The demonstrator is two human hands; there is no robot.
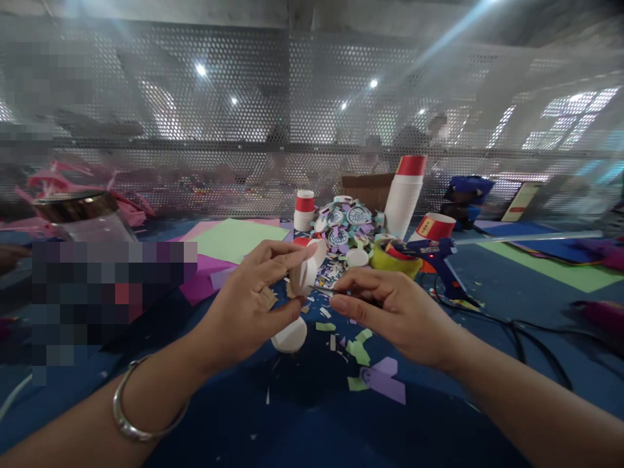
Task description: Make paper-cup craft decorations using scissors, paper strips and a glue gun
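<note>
My left hand (256,296) is closed on a round white paper piece (307,275), like the cut-off bottom of a paper cup, pinched at its rim between thumb and fingers. My right hand (390,312) is closed around a slim metal tool (322,288). Its tip reaches the edge of the white piece; most of the tool is hidden by the fingers, so I cannot tell its kind. Below my left hand a white disc (289,336) lies on the blue table (292,422). Paper scraps (358,351) and a purple paper cutout (385,383) with a drawn smiley lie nearby.
Behind the hands is a heap of decorated discs (341,224), between a short cup stack (305,211) and a tall cup stack (403,195). A blue glue gun (441,260) stands right, its cable (521,331) trailing. Coloured sheets (238,239) and a lidded jar (92,218) are left.
</note>
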